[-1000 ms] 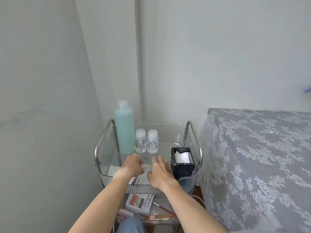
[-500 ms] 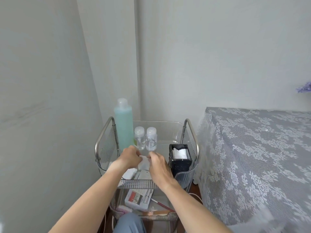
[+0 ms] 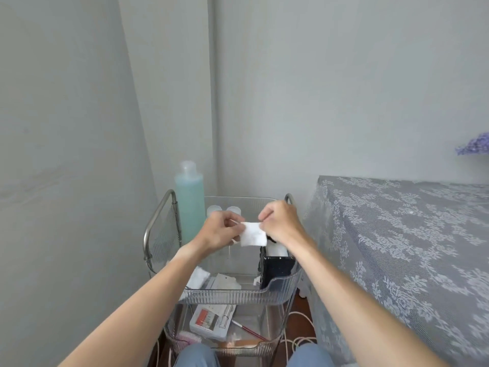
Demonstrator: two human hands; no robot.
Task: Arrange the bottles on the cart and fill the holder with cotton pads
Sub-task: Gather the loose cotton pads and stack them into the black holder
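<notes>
Left hand (image 3: 221,230) and right hand (image 3: 280,221) pinch one white cotton pad (image 3: 252,233) by opposite edges | raised over black holder (image 3: 276,270), likely for loading | bottles upright behind.

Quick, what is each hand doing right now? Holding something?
Left hand: closed, pinching the left edge of the white square cotton pad.
Right hand: closed, pinching the same pad's right edge.
</notes>
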